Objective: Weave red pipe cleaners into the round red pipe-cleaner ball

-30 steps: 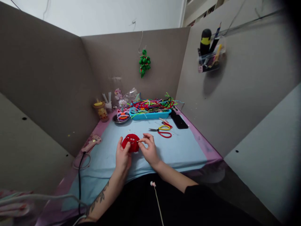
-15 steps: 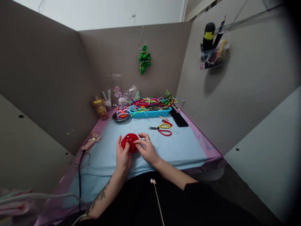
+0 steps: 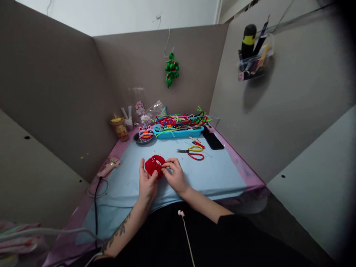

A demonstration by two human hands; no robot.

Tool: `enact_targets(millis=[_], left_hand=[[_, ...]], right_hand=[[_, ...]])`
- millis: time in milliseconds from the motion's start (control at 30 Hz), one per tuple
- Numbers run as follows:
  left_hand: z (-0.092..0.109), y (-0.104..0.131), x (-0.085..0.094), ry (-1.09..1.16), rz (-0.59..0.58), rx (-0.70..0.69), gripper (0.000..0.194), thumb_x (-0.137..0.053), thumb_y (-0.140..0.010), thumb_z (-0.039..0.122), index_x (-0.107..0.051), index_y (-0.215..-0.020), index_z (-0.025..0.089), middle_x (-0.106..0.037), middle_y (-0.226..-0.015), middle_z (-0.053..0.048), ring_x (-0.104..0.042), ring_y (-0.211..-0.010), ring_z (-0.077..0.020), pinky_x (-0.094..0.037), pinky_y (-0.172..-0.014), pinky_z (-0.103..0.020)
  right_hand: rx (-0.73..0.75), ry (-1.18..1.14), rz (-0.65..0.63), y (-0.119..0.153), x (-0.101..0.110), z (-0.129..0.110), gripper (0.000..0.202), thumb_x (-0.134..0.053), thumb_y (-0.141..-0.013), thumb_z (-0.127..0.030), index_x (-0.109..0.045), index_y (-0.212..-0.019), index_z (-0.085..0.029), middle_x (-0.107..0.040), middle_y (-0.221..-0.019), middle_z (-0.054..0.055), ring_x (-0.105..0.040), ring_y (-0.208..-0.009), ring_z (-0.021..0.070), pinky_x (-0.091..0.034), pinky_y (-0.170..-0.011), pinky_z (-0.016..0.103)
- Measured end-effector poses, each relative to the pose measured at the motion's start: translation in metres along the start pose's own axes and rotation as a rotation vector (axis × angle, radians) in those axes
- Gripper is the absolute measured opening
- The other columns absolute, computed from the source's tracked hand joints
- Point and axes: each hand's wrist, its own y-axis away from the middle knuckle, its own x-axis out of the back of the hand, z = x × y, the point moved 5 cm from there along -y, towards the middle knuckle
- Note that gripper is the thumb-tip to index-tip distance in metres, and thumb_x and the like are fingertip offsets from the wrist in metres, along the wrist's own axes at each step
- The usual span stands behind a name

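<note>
A rounded red fuzzy craft piece (image 3: 152, 165) with a few small white and dark spots is held above the blue cloth. My left hand (image 3: 148, 182) grips it from the left and below, thumb pressed on its front. On its right edge, my right hand (image 3: 175, 175) has its thumb and fingertips pinched together on the piece. Whether a smaller part sits between those fingertips I cannot make out. Beyond the right hand lie scissors (image 3: 191, 151) with one yellow and one red handle, blades pointing left.
A blue tray (image 3: 180, 133) heaped with colourful pipe cleaners stands at the back. Beside it are a metal bowl (image 3: 143, 139) with a colourful craft piece, a phone (image 3: 213, 141) and a cup (image 3: 120, 128). A pink glue gun (image 3: 109, 166) with a black cord lies left.
The red piece has been turned and tilted in my left hand, so a white spot now shows near its upper right. My right-hand fingers have closed in on its right edge.
</note>
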Motion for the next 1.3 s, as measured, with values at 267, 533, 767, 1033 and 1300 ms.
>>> enact_targets(millis=[267, 533, 767, 1033, 1300], left_hand=[[0.002, 0.003, -0.006, -0.058, 0.026, -0.054, 0.100, -0.085, -0.065, 0.032, -0.027, -0.146, 0.033, -0.058, -0.135, -0.010, -0.059, -0.119, -0.0228, -0.045, -0.102, -0.038], [0.006, 0.001, -0.002, -0.057, 0.095, -0.048, 0.104, -0.085, -0.062, 0.028, -0.024, -0.147, 0.031, -0.065, -0.124, -0.010, -0.066, -0.107, -0.0211, -0.050, -0.096, -0.035], [-0.002, -0.003, 0.007, 0.066, 0.079, 0.123, 0.091, -0.084, -0.062, 0.023, -0.036, -0.139, 0.030, -0.069, -0.112, -0.005, -0.068, -0.095, -0.0187, -0.054, -0.088, -0.034], [-0.007, -0.003, 0.003, 0.042, 0.043, 0.186, 0.105, -0.087, -0.059, 0.024, -0.027, -0.145, 0.029, -0.071, -0.105, -0.005, -0.069, -0.094, -0.0191, -0.051, -0.092, -0.035], [0.004, 0.003, -0.004, -0.103, 0.097, 0.077, 0.120, -0.089, -0.054, 0.024, -0.017, -0.150, 0.022, -0.073, -0.098, -0.007, -0.071, -0.089, -0.0209, -0.053, -0.087, -0.036]], right_hand=[[-0.021, 0.050, -0.011, 0.003, 0.001, -0.001, 0.003, -0.066, -0.080, -0.024, -0.068, -0.080, -0.022, -0.053, -0.098, 0.007, -0.054, -0.100, 0.0225, -0.044, -0.095, 0.039], [-0.013, 0.073, -0.084, -0.001, -0.007, -0.007, 0.009, -0.058, -0.082, -0.018, -0.062, -0.074, -0.021, -0.048, -0.092, 0.005, -0.053, -0.095, 0.0200, -0.045, -0.092, 0.036], [-0.083, 0.143, -0.118, 0.001, 0.001, 0.008, 0.013, -0.060, -0.078, -0.013, -0.060, -0.068, -0.021, -0.045, -0.089, 0.003, -0.052, -0.089, 0.0187, -0.045, -0.089, 0.035], [-0.075, 0.234, -0.112, 0.002, 0.003, 0.008, 0.012, -0.061, -0.078, -0.015, -0.061, -0.069, -0.022, -0.048, -0.089, 0.003, -0.053, -0.091, 0.0202, -0.045, -0.090, 0.037], [0.050, 0.303, -0.107, 0.003, 0.003, -0.002, 0.014, -0.058, -0.079, -0.012, -0.063, -0.089, -0.022, -0.054, -0.094, 0.007, -0.053, -0.095, 0.0236, -0.045, -0.091, 0.040]])
